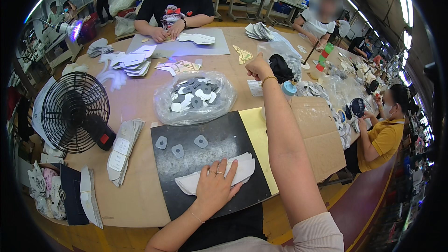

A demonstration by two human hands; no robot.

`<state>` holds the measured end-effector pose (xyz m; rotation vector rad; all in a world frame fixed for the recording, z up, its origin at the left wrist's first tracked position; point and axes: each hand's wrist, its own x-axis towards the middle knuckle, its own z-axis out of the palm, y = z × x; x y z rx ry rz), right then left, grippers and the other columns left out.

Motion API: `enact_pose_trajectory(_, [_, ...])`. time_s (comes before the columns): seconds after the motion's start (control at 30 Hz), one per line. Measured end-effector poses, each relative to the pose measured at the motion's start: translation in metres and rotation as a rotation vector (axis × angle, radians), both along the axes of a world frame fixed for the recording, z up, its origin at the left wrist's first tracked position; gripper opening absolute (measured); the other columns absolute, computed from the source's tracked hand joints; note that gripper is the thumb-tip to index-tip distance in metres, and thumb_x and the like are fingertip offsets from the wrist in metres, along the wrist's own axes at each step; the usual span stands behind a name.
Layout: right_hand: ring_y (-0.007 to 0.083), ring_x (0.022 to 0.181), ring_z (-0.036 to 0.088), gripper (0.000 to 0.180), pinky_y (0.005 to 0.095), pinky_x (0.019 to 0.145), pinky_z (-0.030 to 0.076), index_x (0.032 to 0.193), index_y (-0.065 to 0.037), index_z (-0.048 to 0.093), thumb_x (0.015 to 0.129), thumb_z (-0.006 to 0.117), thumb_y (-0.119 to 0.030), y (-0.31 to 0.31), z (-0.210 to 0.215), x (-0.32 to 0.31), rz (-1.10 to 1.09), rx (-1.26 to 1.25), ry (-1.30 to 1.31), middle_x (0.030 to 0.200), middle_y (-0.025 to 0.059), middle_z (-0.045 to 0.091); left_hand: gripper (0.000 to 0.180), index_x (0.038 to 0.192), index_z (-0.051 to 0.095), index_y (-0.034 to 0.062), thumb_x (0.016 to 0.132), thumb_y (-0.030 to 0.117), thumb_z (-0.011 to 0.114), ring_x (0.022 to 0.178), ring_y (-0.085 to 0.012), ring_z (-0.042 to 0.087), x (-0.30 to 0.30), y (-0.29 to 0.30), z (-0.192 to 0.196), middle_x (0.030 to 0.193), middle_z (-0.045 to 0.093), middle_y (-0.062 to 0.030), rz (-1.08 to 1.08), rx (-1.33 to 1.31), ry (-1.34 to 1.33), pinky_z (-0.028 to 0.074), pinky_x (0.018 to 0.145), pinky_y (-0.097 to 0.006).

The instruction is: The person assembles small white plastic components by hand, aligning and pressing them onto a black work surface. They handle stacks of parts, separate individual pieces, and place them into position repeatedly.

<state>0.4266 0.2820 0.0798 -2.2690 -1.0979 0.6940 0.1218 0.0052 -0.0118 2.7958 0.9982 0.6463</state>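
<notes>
At the lower middle of the frame, a stack of white curved fabric pieces point(233, 171) is pressed flat under the left hand point(214, 187), its fingers spread open, on a black mat point(219, 142). Three small grey patches point(178, 150) are laid on the mat just above the stack. The mat is set on a brown cardboard-covered table point(135, 107), with a yellow sheet point(255, 126) beside it. At mid frame, a clear plastic bag of grey and white patches point(195, 97) is seen. The right hand point(258, 69) is closed into a fist further up, reaching toward a black object point(281, 67); whether anything is gripped cannot be told. A black fan point(74, 112) is stood at the left. Co-workers are seated around the far edge of the workshop table.
</notes>
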Motion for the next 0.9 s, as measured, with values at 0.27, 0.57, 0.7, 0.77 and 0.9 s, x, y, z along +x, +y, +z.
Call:
enact_pose_trajectory(0.27, [0.0148, 0.049, 0.057, 0.100, 0.0319, 0.043, 0.043, 0.163, -0.006, -0.005, 0.083, 0.055, -0.004, -0.012, -0.006, -0.009, 0.117, 0.093, 0.075, 0.066, 0.0074, 0.068, 0.067, 0.140, 0.057, 0.0078, 0.087, 0.047, 0.072, 0.119, -0.0318, 0.057, 0.001, 0.000, 0.001, 0.134, 0.060, -0.0185, 0.000, -0.002, 0.009, 0.042, 0.098, -0.045])
enact_pose_trajectory(0.57, [0.0150, 0.050, 0.056, 0.080, 0.0322, 0.047, 0.044, 0.158, -0.006, 0.028, 0.085, 0.060, -0.009, -0.052, -0.084, -0.062, 0.320, 0.388, 0.272, 0.067, 0.0078, 0.067, 0.067, 0.140, 0.057, 0.0082, 0.087, 0.047, 0.071, 0.120, -0.0314, 0.057, 0.001, 0.000, 0.003, 0.134, 0.060, -0.0181, 0.003, -0.007, 0.011, 0.041, 0.099, -0.045])
enact_pose_trajectory(0.7, [0.0130, 0.054, 0.056, 0.071, 0.0307, 0.054, 0.046, 0.155, -0.006, 0.033, 0.089, 0.060, -0.010, -0.064, -0.133, -0.081, 0.318, 0.514, 0.209, 0.065, 0.0058, 0.064, 0.068, 0.139, 0.058, 0.0079, 0.086, 0.047, 0.073, 0.120, -0.0310, 0.057, 0.002, 0.000, 0.003, 0.133, 0.060, -0.0177, 0.004, -0.002, 0.007, 0.042, 0.099, -0.044])
enact_pose_trajectory(0.77, [0.0195, 0.057, 0.059, 0.068, 0.0364, 0.059, 0.048, 0.151, -0.005, 0.038, 0.088, 0.061, -0.012, -0.067, -0.139, -0.085, 0.264, 0.586, 0.198, 0.063, 0.0067, 0.061, 0.068, 0.138, 0.058, 0.0077, 0.085, 0.046, 0.074, 0.119, -0.0309, 0.057, 0.002, 0.000, 0.003, 0.132, 0.060, -0.0175, 0.003, 0.003, 0.003, 0.042, 0.098, -0.044])
enact_pose_trajectory(0.9, [0.0249, 0.060, 0.060, 0.061, 0.0413, 0.063, 0.048, 0.147, -0.006, 0.043, 0.089, 0.061, -0.012, -0.079, -0.136, -0.097, 0.240, 0.672, 0.142, 0.063, 0.0074, 0.057, 0.068, 0.137, 0.059, 0.0076, 0.083, 0.045, 0.076, 0.117, -0.0310, 0.058, 0.001, 0.001, 0.003, 0.131, 0.060, -0.0173, 0.006, 0.014, -0.002, 0.043, 0.097, -0.044])
